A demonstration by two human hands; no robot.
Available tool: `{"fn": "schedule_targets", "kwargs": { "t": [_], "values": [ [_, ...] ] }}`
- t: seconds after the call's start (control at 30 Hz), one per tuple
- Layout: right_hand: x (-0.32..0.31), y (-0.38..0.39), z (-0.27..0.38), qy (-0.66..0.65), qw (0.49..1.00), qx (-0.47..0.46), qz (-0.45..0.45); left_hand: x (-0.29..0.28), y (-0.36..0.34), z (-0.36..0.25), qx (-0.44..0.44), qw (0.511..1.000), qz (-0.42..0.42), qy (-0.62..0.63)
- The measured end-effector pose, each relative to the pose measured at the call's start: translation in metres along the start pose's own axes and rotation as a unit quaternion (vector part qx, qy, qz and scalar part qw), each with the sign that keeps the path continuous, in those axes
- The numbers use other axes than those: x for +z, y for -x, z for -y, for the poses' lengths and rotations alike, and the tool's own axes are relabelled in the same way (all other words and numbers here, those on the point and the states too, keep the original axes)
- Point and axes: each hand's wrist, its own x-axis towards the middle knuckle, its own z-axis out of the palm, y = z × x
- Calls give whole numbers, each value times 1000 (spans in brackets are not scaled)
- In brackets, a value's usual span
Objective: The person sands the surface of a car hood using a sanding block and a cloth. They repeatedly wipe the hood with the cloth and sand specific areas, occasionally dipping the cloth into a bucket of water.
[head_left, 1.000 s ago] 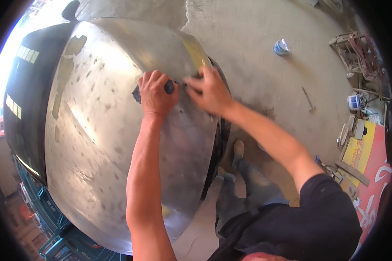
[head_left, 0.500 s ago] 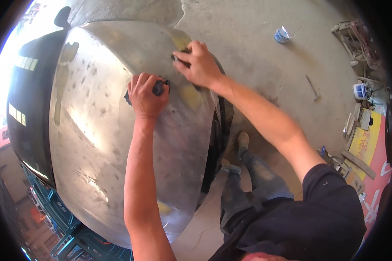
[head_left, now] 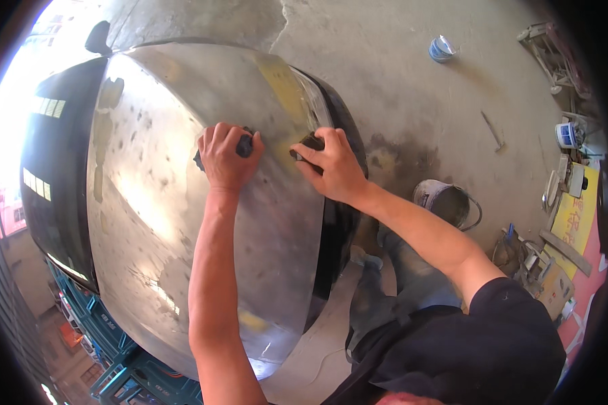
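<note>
A car hood [head_left: 162,256], its dull silver-grey surface mottled with dark spots and yellowish patches, fills the middle and left. My left hand [head_left: 224,155] is closed round a dark, crumpled wad [head_left: 244,145], resting on the hood left of its right-hand edge. My right hand [head_left: 331,165] is closed on a small dark block [head_left: 313,142] against the hood near that edge, beside a yellow patch [head_left: 280,84]; the block's underside is hidden by my fingers and the hood.
The dark windscreen [head_left: 54,182] lies left. A bucket [head_left: 442,202] stands by my legs, a blue tub [head_left: 441,48] and a metal tool [head_left: 493,131] on the floor [head_left: 398,88]. Clutter, a tub [head_left: 566,135] and a yellow board [head_left: 579,223] line the right; teal cases [head_left: 142,378] lie lower left.
My right hand went up the hood's edge, then came back down and right. My left hand shifted slightly left and down, still holding the wad. The bucket by my legs has come into sight.
</note>
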Motion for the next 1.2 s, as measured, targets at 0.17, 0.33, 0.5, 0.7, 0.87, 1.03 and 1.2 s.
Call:
{"fn": "schedule_targets", "kwargs": {
  "t": [0.17, 0.33, 0.5, 0.7, 0.87, 1.03, 1.2],
  "values": [
    [24, -89, -41, 18, 996, 76, -40, 14, -16, -18, 23, 998, 18, -49],
    [8, -4, 2, 17, 999, 25, -40, 9, 15, -40, 58, 996, 27, -56],
    [16, -87, -49, 6, 997, 45, -60, 3, -6, -41, 109, 988, 76, 82],
    [-2, 23, 15, -26, 999, 4, 22, -3, -4, -4, 6, 999, 35, 11],
    [20, -98, -53, 5, 997, 67, -33, 14, -21, -15, 13, 999, 34, 36],
    [2, 14, 17, -4, 1000, 14, 22, 1, 0, 5, 7, 1000, 14, 19],
    [25, -95, -52, -18, 997, 57, -48, 13, -20, -11, 10, 998, 36, 51]
  ]
}}
